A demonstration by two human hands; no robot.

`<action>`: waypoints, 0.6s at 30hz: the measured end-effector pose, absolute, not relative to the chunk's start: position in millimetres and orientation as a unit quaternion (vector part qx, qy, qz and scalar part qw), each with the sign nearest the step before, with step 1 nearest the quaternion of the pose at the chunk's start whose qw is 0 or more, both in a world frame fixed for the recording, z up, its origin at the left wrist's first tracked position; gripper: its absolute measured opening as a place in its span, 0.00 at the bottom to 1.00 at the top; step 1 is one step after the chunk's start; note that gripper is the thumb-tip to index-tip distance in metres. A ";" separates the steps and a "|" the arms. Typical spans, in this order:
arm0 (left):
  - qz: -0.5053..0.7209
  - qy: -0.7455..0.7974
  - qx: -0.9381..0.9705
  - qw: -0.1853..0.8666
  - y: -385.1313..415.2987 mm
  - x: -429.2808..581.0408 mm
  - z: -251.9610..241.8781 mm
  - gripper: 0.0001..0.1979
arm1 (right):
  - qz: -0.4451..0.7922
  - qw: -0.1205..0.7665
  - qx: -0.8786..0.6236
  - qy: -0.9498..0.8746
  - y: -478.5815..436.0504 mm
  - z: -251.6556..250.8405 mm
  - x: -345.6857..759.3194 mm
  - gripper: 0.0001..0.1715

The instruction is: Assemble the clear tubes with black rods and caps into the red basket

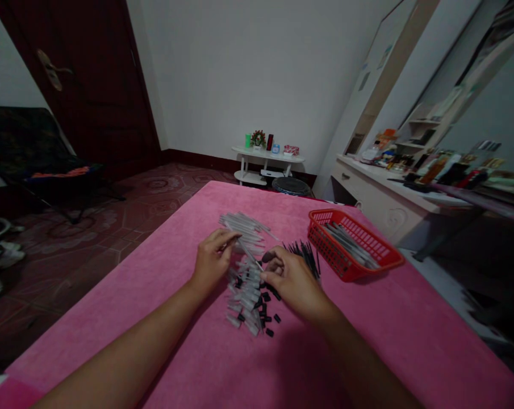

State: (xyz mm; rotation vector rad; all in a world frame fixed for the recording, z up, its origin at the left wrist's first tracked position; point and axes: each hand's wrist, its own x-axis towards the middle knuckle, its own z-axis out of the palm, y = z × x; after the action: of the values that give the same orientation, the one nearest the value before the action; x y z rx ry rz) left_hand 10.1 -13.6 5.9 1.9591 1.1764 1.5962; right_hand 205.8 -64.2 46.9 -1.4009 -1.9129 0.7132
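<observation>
Both my hands work over a pink-covered table (188,341). My left hand (212,261) pinches the upper part of a clear pen barrel (246,250). My right hand (288,278) is closed on the barrel's lower end. Below and between the hands lies a heap of clear barrels (243,295) with small black caps (267,315) scattered at its right. Another bunch of clear barrels (243,224) lies just beyond the left hand. Thin black refills (305,253) lie beside the right hand.
A red plastic basket (354,267) with assembled pens stands to the right on the table. Beyond are a white low shelf (267,162), a dressing table (393,193) with bottles, a dark door (86,85) and a dark chair (35,153).
</observation>
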 end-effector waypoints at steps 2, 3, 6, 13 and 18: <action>0.591 0.420 0.646 0.239 -16.0 15.3 8.7 0.09 | 0.261 0.327 -0.534 -0.734 -65.2 47.0 202.7 0.09; 0.606 0.421 0.615 0.279 -17.2 18.0 9.7 0.09 | 0.254 0.325 -0.536 -0.737 -66.0 46.9 200.5 0.09; 0.650 0.410 0.490 0.411 -19.8 26.1 9.7 0.11 | 0.234 0.318 -0.539 -0.744 -68.5 46.5 194.1 0.08; 0.692 0.302 0.185 0.629 -12.4 29.2 5.5 0.10 | 0.154 0.260 -0.591 -0.748 -65.9 58.0 205.9 0.10; 0.640 0.303 0.002 0.707 -6.8 21.7 12.0 0.09 | 0.140 0.099 -0.623 -0.763 -64.0 62.9 222.1 0.06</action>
State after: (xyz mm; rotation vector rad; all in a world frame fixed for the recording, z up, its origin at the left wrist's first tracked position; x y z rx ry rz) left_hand 21.7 -6.8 12.0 0.0053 0.6728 1.4211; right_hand 222.1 -64.0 62.9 -1.8433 -2.2582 0.4129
